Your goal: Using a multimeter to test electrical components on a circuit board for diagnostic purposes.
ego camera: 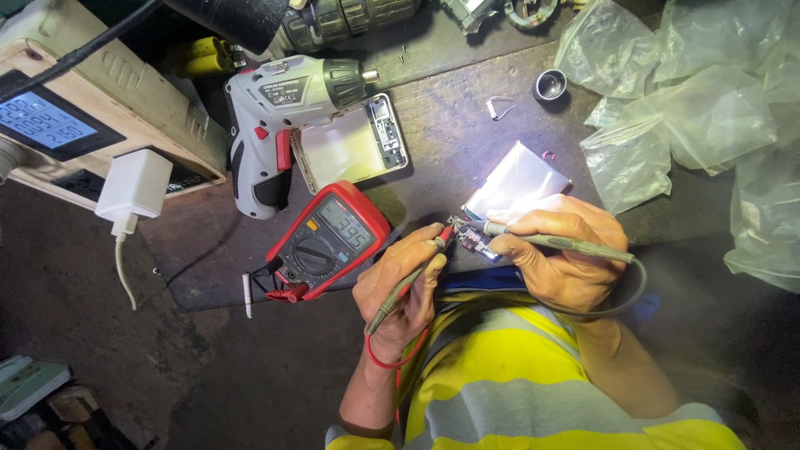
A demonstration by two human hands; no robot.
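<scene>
— Where are the hands?

— Left hand (404, 287) pinches the red-tipped probe (414, 273); right hand (562, 254) grips the grey probe (550, 240). Both tips meet on the small circuit board (473, 240) between them, at the silver pouch cell's (515, 185) near edge.

— And the meter?

— The red multimeter (327, 242) (display lit) lies left, nearer the left hand — on the dark table (450, 125).
</scene>
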